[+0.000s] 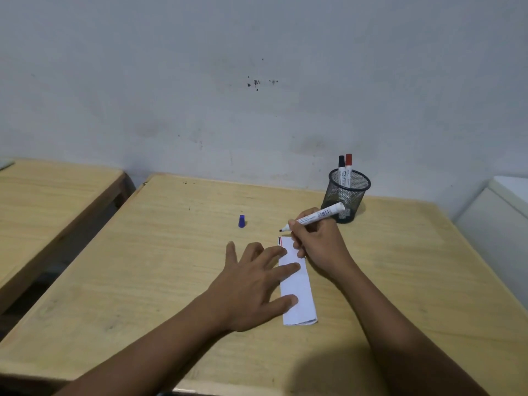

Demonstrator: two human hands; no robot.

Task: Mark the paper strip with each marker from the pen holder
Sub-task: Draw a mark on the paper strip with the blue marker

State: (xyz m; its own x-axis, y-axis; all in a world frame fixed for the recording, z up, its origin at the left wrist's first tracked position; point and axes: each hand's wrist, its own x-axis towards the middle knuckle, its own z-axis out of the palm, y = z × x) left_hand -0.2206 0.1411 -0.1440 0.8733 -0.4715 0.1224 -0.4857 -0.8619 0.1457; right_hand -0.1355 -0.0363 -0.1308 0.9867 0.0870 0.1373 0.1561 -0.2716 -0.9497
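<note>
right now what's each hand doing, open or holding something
Left hand: open, fingers spread flat on the paper strip.
Right hand: closed around an uncapped marker.

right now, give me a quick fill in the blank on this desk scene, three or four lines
1. The right hand holds an uncapped marker whose loose cap on the desk is ____ in colour.
2. The left hand presses flat on the ____.
3. The mesh pen holder has ____ markers in it.
4. Those two have a black cap and a ____ cap.

Missing words: purple; paper strip; two; red
</note>
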